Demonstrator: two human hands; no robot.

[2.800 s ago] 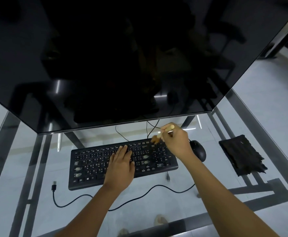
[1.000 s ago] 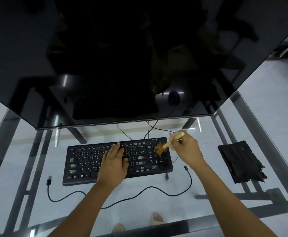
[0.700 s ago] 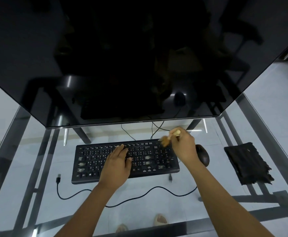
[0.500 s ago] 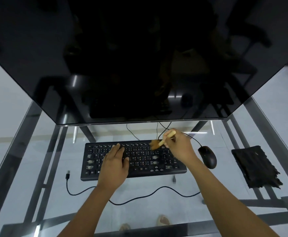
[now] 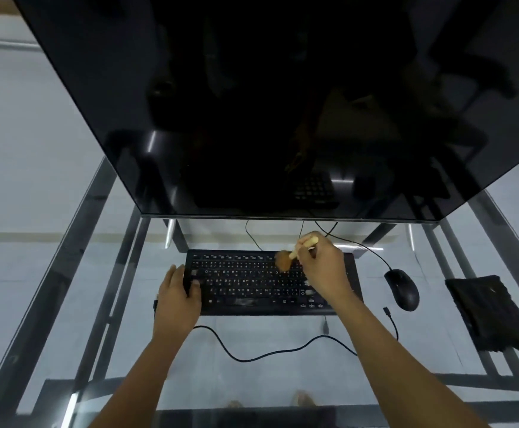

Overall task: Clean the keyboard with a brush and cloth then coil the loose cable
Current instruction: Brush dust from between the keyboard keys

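Observation:
A black keyboard lies on the glass table below the monitor. My right hand pinches a small wooden-handled brush, its brown bristles touching the upper middle-right keys. My left hand grips the keyboard's left end, thumb on the keys and fingers at the edge. A loose black cable snakes across the glass in front of the keyboard, one plug end near the mouse. A dark folded cloth lies at the right.
A large dark monitor overhangs the far half of the glass table. A black wired mouse sits right of the keyboard. Metal frame bars and feet on the floor show through the glass.
My left hand slid from the middle keys to the keyboard's left end. The brush moved leftwards from the number pad area to the upper middle keys. The view shifted, so the scene sits further right.

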